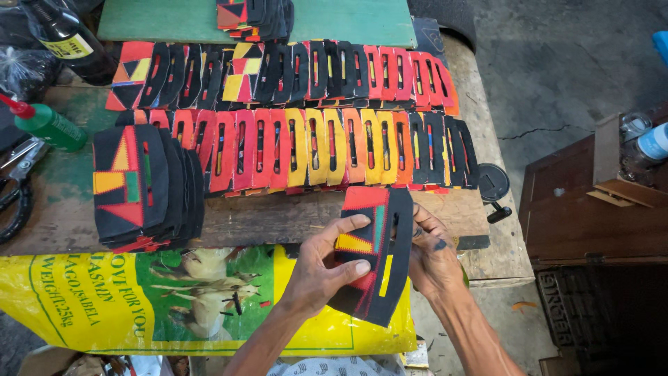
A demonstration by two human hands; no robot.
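Holding a black patchwork piece (372, 254) with left hand (321, 268) and right hand (431, 254), both grasping its edges, just above yellow sack (139, 299), near rows of similar pieces (313, 146) lying on bench (278, 219)

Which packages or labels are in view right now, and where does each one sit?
Feed sack: yellow, green picture panel with white animals, draped over bench front beside the left hand.
Dark bottle: top left, yellow label.
Green squeeze bottle: left edge, red nozzle.
Clear bottle: right edge, blue label.
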